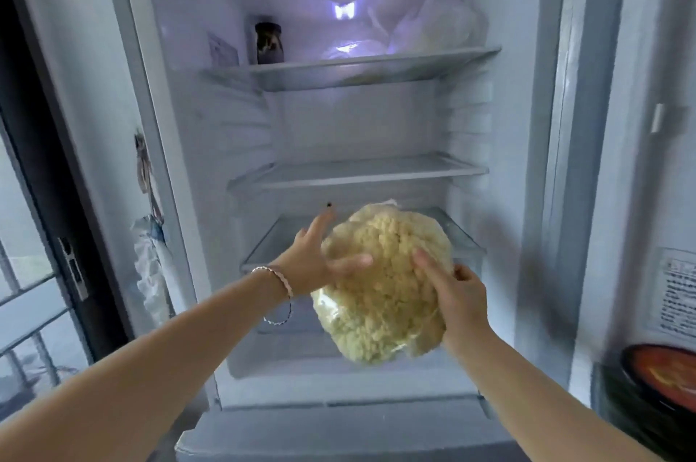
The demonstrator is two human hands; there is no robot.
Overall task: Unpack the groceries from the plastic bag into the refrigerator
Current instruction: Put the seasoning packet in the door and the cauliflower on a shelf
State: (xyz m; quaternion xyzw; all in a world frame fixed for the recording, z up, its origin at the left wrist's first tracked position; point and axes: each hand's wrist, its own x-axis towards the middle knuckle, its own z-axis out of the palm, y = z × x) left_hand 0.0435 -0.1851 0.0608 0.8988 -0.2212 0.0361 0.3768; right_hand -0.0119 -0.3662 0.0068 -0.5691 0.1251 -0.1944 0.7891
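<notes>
Left hand [312,262]: fingers straight, laid flat along the left flank of the cauliflower [384,296], with the thumb stretched across its front face. There is a beaded bracelet [278,277] on that wrist.

Right hand [459,296]: clamped on the cauliflower's right edge. The forefinger presses onto the florets and the other fingers are curled at the rim.

The hands are apart, one on each side, with the head carried between them.

Cauliflower: whole, pale yellow-white, wrapped in clear film. It is held in the air in front of the refrigerator [504,122]. Its top overlaps the front edge of the lowest shelf [271,247] and its lower part hangs before the drawer front beneath. Contact with the shelf: cannot tell.

Middle shelf [361,171]: glass with pale trim, above the cauliflower and well apart from it.

Top shelf [376,66]:
- Dark jar [269,43], upright near the left end.
- Bulky white plastic bag [440,24] at the right end, close to the back wall.
- Interior lamp [344,9], lit, on the back wall between the jar and the bag.

Outside the cabinet, left: crumpled bags [150,265] hang against the outer wall.

Outside the cabinet, right: the door [640,160] carries a printed label [678,296]. At the lower right corner of the view is a round container with a red lid [659,375], blurred, contents not legible.
</notes>
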